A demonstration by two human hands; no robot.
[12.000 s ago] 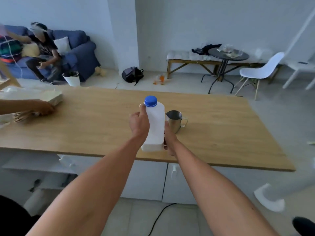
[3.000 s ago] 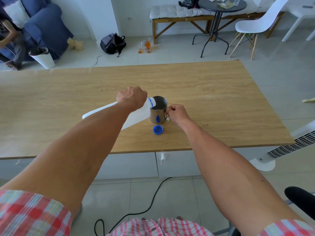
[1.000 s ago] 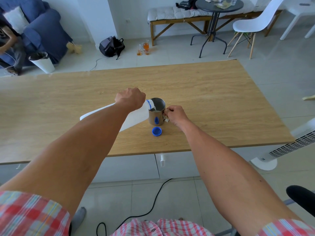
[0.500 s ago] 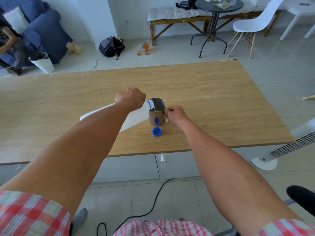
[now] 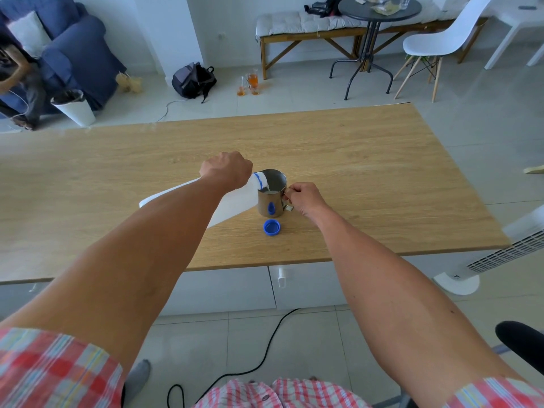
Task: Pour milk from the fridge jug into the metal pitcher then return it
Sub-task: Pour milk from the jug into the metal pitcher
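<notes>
Left hand [image 5: 226, 169] tips milk jug [image 5: 235, 201] into metal pitcher [image 5: 272, 195]; right hand [image 5: 303, 198] grips its handle.

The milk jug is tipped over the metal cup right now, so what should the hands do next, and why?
Probably keep pouring a moment, then tip the jug upright. Milk shows low inside the pitcher, so there looks to be room. The left hand grips the jug, the right hand steadies the handle, and the blue cap waits on the table.
</notes>
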